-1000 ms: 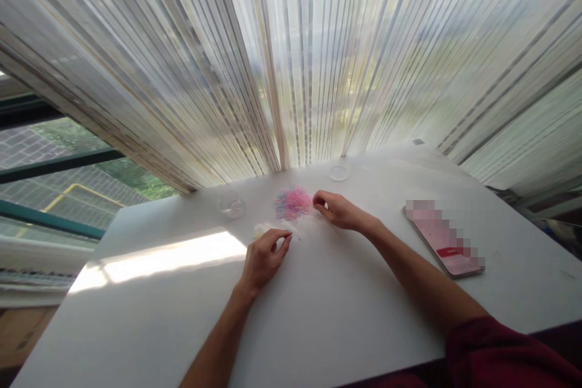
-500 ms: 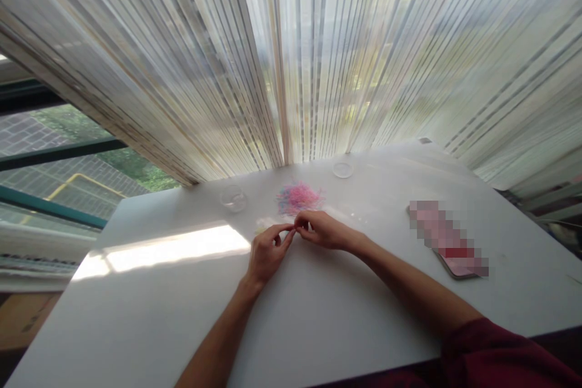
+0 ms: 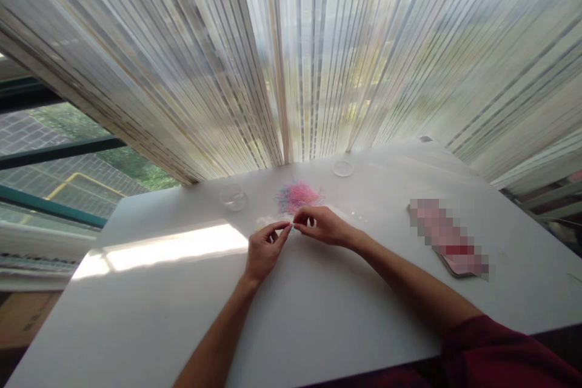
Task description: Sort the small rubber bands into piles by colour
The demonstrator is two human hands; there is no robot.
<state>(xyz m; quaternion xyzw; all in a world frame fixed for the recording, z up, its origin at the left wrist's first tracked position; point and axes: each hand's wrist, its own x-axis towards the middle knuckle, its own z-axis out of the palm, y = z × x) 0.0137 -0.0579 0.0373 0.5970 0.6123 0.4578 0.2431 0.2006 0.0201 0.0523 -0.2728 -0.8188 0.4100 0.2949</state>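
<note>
My left hand [image 3: 265, 251] and my right hand [image 3: 324, 227] meet at the fingertips over the white table. Between them is a tiny pale bluish piece [image 3: 293, 227], too small to make out, pinched by the thumb and finger of each hand. Just beyond the fingertips lies a loose pile of thin pink, blue and purple strands [image 3: 299, 196]. A clear round container [image 3: 233, 198] stands left of the pile, and a clear round lid [image 3: 342, 168] lies behind it to the right.
A phone-like pink object [image 3: 448, 239], partly pixelated, lies on the white table [image 3: 345, 315] to the right. Striped sheer curtains [image 3: 313, 60] hang along the back edge. Sunlight falls across the left side.
My fingertips have shifted slightly, and a pale piece now shows between them where a reddish spot showed before. My right hand's fingers are a little more arched.
</note>
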